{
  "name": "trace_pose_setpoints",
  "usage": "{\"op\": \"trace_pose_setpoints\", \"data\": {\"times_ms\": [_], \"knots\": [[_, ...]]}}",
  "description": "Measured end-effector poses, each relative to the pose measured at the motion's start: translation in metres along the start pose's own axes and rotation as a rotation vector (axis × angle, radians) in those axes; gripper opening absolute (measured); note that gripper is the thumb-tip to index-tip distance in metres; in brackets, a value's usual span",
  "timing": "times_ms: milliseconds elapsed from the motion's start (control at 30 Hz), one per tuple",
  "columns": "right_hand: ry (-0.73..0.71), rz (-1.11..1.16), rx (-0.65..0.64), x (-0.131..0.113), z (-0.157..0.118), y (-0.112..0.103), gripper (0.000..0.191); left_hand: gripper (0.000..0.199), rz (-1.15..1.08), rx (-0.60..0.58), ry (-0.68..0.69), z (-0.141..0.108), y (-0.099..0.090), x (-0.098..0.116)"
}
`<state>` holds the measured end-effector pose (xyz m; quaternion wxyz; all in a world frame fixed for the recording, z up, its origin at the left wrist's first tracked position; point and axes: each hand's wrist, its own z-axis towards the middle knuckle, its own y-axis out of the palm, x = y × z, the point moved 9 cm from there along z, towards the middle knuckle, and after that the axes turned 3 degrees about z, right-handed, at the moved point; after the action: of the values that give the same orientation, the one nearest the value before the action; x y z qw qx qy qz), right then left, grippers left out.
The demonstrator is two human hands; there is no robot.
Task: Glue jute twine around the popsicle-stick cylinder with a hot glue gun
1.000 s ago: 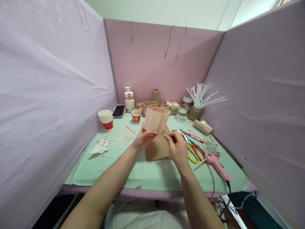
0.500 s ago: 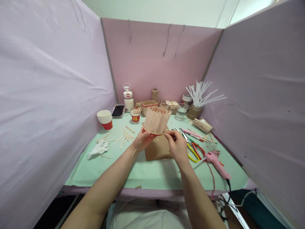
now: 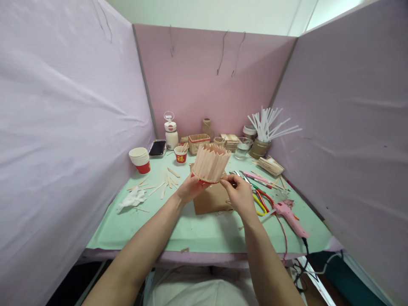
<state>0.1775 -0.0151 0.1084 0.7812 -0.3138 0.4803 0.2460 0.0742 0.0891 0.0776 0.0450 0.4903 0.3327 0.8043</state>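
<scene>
A basket made of upright wooden sticks [image 3: 211, 163] is held over the table, tilted, its stick ends jagged at the top. Twine and a red band run round its base. My left hand [image 3: 190, 188] grips the base from the left and below. On the right, my right hand [image 3: 237, 191] is pinched close to the base's edge, where the twine ends; what lies between its fingertips is too small to make out, though it looks like the twine. Under the basket lies a brown cardboard piece [image 3: 210, 202].
Right of my hands lie scissors [image 3: 263, 204], pens and a pink glue gun [image 3: 291, 219] with its cable. Loose sticks [image 3: 167, 182], a crumpled tissue [image 3: 132, 199] and stacked paper cups [image 3: 140, 160] are on the left. A water glass [image 3: 242, 148] and a small woven basket [image 3: 198, 143] stand behind.
The stick basket has tilted a little further to the right and dipped slightly. My right hand has shifted slightly right and down with it; my left hand still grips the base.
</scene>
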Motion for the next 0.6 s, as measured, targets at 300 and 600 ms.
{"op": "trace_pose_setpoints", "data": {"times_ms": [300,600], "knots": [[0.009,0.219,-0.069,0.006,0.004,0.003,0.022,0.067,-0.042,-0.015,-0.108,-0.001,-0.005,-0.013],[0.059,0.556,-0.308,0.031,0.006,0.036,0.046,0.067,-0.075,-0.021,-0.196,-0.001,0.0,-0.021]]}}
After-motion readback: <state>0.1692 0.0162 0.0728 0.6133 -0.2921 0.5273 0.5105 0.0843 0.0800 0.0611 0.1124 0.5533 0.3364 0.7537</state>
